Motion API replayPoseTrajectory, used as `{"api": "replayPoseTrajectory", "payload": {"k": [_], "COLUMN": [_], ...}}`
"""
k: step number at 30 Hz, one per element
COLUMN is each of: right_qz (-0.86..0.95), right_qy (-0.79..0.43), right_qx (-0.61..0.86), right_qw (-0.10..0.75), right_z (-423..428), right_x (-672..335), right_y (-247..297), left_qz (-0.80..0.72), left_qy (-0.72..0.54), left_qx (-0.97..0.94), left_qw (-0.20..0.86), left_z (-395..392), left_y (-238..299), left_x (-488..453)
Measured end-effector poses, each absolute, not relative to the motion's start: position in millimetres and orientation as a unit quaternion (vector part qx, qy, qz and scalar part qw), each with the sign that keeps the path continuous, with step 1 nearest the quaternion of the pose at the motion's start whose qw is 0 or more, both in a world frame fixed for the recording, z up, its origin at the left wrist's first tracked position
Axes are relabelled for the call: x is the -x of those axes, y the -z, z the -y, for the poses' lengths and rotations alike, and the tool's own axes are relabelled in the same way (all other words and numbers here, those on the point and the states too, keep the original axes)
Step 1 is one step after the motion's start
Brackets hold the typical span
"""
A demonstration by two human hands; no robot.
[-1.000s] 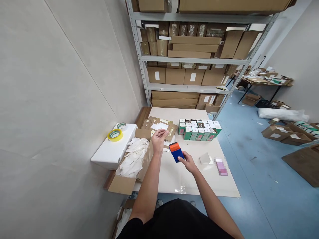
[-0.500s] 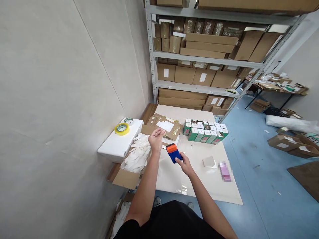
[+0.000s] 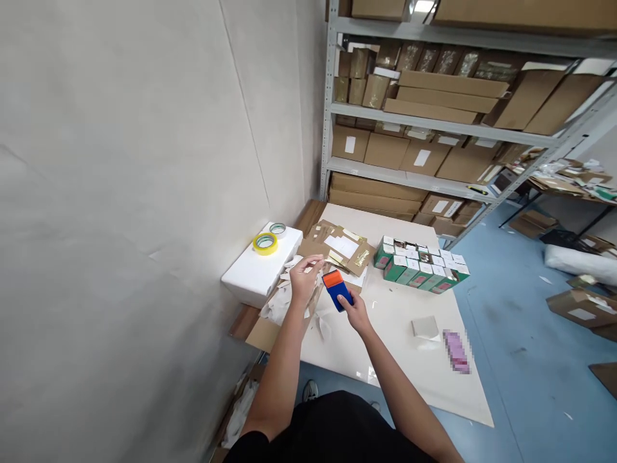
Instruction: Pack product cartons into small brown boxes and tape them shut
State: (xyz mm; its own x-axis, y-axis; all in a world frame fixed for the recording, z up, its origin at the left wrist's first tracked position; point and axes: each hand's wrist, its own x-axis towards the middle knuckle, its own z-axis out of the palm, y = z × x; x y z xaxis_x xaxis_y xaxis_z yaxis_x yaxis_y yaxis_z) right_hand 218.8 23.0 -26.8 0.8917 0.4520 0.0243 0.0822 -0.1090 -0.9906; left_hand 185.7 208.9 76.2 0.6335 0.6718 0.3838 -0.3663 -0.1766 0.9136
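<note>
In my right hand (image 3: 355, 310) is a flat blue block with an orange end (image 3: 336, 297), gripped between thumb and fingers. My left hand (image 3: 303, 278) is raised just left of the orange end, its fingertips pinched; whatever they hold is too small to make out. Beneath and beside my left hand lies an open cardboard box (image 3: 264, 332) with crumpled white paper strips (image 3: 279, 305). A loose whitish scrap (image 3: 322, 326) lies below my hands. Flattened cardboard pieces (image 3: 361, 256) with tape and a white sheet (image 3: 341, 245) are just beyond them.
Green-and-white boxes (image 3: 424, 273) stand in rows at the table's back right. A clear-looking square piece (image 3: 425, 328) and a blurred pink item (image 3: 456, 352) lie nearer. Yellow tape (image 3: 265, 243) and a second roll (image 3: 277, 229) rest on a white box (image 3: 241, 276). Shelves (image 3: 419, 122) rise behind.
The view has swung left, so the table and shelves appear further right. A whitish scrap now shows on the table below my hands. My right hand keeps hold of the blue-and-orange block.
</note>
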Motion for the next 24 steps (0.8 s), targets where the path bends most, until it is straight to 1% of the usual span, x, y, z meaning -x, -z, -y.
{"api": "replayPoseTrajectory", "payload": {"k": [3,8,13,16,21,24], "right_qz": [0.207,0.233,0.249,0.266,0.301,0.315], "right_qy": [-0.15,-0.172,-0.166,-0.156,-0.147,-0.142], "right_qx": [0.738,0.755,0.808,0.833,0.864,0.883], "right_qw": [0.624,0.589,0.507,0.46,0.376,0.316], "right_z": [-52.4,-111.5,-178.5,-220.2,-282.1,-308.3], "right_x": [-218.4,-215.9,-212.6,-209.1,-202.2,-198.8], "right_y": [26.4,30.3,33.7,32.7,27.6,24.7], "left_qz": [-0.123,-0.184,-0.214,-0.241,-0.285,-0.325], "left_qy": [-0.435,-0.477,-0.499,-0.469,-0.373,-0.367], "left_qx": [-0.659,-0.663,-0.717,-0.76,-0.829,-0.827], "left_qw": [0.601,0.547,0.438,0.38,0.302,0.276], "left_z": [-234.5,-275.1,-312.8,-326.0,-336.2,-345.1], "left_y": [-66.2,-49.8,-31.2,-13.8,16.4,30.6], "left_x": [-164.0,-122.3,-76.1,-53.2,-36.5,-36.8]}}
